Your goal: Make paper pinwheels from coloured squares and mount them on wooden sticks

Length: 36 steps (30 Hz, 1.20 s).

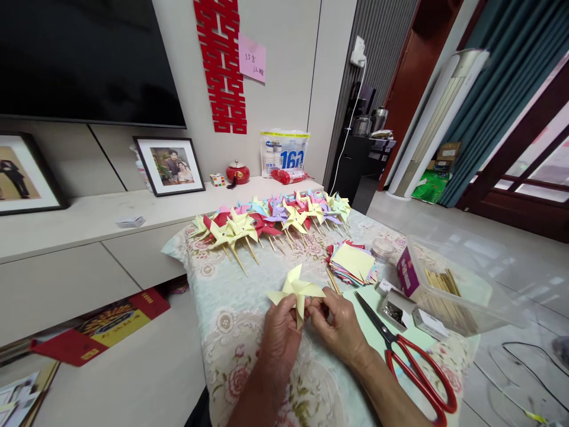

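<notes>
A pale yellow paper pinwheel is held up over the near part of the table. My left hand grips it, thumb pressed near its centre. Close against its right side is my right hand, fingers pinched together behind a blade; what they hold there is hidden. Right of the hands, scissors with red handles lie on light green paper. A stack of coloured paper squares sits beyond my right hand, with wooden sticks beside it. An open small box contains little metal pieces.
Several finished pinwheels on sticks lie along the table's far side. At the right stand a clear plastic tub of wooden sticks, a small white box and a round clear container. A white cabinet runs behind.
</notes>
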Tool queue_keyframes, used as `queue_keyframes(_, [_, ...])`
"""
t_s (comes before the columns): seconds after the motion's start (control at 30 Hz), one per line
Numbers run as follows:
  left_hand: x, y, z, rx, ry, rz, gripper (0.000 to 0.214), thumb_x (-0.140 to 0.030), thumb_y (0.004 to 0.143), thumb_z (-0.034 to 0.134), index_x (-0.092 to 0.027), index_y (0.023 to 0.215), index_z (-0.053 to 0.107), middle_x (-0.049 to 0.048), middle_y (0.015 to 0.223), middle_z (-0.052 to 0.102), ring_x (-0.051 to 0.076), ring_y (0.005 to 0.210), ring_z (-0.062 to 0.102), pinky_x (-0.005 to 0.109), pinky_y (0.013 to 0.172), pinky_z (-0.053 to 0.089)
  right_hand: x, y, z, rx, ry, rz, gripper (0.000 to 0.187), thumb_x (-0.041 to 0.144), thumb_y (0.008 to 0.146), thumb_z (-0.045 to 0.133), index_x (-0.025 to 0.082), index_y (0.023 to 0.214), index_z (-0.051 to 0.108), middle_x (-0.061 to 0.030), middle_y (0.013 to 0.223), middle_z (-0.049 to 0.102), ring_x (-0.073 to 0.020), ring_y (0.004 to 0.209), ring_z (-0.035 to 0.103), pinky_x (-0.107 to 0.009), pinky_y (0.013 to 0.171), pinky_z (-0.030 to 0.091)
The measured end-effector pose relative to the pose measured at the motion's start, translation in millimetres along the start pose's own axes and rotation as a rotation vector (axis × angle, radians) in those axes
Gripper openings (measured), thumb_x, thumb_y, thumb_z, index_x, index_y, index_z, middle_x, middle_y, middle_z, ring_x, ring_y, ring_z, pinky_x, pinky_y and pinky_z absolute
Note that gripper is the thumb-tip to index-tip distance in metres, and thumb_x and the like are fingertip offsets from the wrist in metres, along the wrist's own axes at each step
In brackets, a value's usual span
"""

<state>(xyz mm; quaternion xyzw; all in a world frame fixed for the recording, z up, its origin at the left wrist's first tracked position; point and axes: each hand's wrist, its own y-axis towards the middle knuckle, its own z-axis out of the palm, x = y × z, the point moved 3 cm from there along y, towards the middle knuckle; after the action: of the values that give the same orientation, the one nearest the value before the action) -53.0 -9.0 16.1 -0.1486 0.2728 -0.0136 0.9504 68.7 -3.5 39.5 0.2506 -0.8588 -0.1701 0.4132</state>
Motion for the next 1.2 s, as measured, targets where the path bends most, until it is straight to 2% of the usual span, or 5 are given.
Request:
queue_keyframes(0.23, [-4.0, -3.3, 4.5, 0.040, 0.010, 0.012, 0.018, -0.023, 0.060, 0.080, -0.015, 0.074, 0.070, 0.0033, 0.071, 0.071, 0.017, 0.065, 0.067, 0.028, 0.067, 0.055, -0.9, -0.3, -4.5, -0.038, 0.101, 0.072, 0.017, 0.023, 0.089, 0.056, 0.021, 0.073, 0.059, 0.0005, 0.065, 0.053, -0.0149, 0.059, 0.048, -0.028, 0.056, 0.036])
queue_keyframes(0.43, [-6.8, -3.2, 2.7, -0.044, 0.081, 0.081, 0.022, -0.024, 0.059, 0.079, -0.015, 0.077, 0.070, 0.0027, 0.071, 0.071, 0.014, 0.060, 0.063, 0.025, 0.060, 0.051, -4.5, 3.3, -15.8, -0.187, 0.484, 0.205, 0.017, 0.028, 0.088, 0.062, 0.021, 0.073, 0.058, -0.0026, 0.077, 0.062, -0.0159, 0.066, 0.055, -0.029, 0.062, 0.044])
queue_keyframes(0.9, [-0.2, 1.4, -10.8, -0.137, 0.373, 0.294, 0.025, -0.032, 0.063, 0.076, -0.012, 0.078, 0.069, 0.0004, 0.066, 0.066, 0.014, 0.059, 0.056, 0.026, 0.060, 0.045, -14.0, 10.1, -24.2, -0.281, 1.145, 0.541, 0.025, 0.032, 0.063, 0.087, 0.021, 0.075, 0.068, -0.0028, 0.086, 0.065, -0.0103, 0.059, 0.049, -0.027, 0.058, 0.043])
queue_keyframes(1.07, [-3.7, 0.6, -12.4, -0.171, 0.500, 0.357, 0.020, -0.030, 0.063, 0.075, -0.015, 0.074, 0.067, -0.0011, 0.065, 0.064, 0.014, 0.058, 0.054, 0.024, 0.057, 0.043, -7.1, 5.4, -15.0, -0.083, 1.057, 0.500, 0.029, 0.041, 0.071, 0.083, 0.022, 0.077, 0.061, -0.0021, 0.082, 0.059, -0.0125, 0.059, 0.047, -0.028, 0.056, 0.041])
queue_keyframes(1.2, [-7.8, -0.3, -8.5, -0.187, 0.627, 0.388, 0.013, -0.026, 0.062, 0.072, -0.016, 0.066, 0.064, -0.0025, 0.058, 0.061, 0.013, 0.054, 0.051, 0.023, 0.055, 0.042, 2.8, 2.9, -16.7, -0.039, 0.690, 0.267, 0.019, 0.040, 0.087, 0.067, 0.022, 0.080, 0.063, -0.0035, 0.081, 0.058, -0.0177, 0.069, 0.052, -0.032, 0.066, 0.044])
